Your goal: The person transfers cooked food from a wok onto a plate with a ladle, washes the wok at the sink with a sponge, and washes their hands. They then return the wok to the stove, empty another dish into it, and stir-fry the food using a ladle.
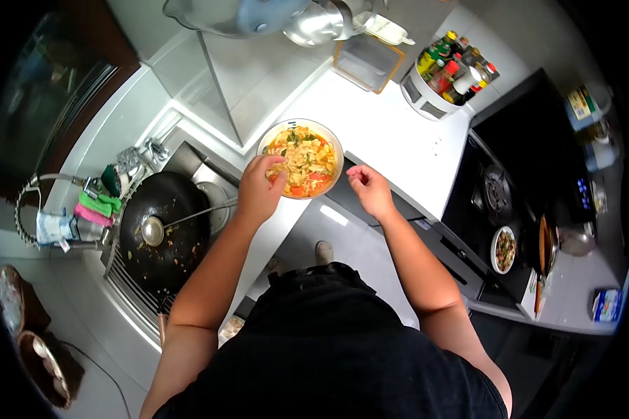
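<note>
A round bowl (341, 155) full of a cooked dish (302, 162) with yellow pieces, orange-red bits and green leaves sits at the corner of the white counter. My left hand (260, 187) is over the bowl's left rim, thumb and fingers apart with a gap between them. Whether it touches the rim I cannot tell. Just right of the bowl, apart from it, my right hand (372, 191) has its fingers curled in, with nothing seen in them. To the left, a dark wok (164, 255) with food scraps rests over the sink, a metal ladle (154, 230) inside it.
Sauce bottles fill a white round holder (430, 105) at the back of the counter (391, 150). A gas stove (493, 192) stands right, with another bowl of food (503, 250) nearby. Coloured cloths (98, 206) hang by the sink. Baskets (49, 366) are lower left.
</note>
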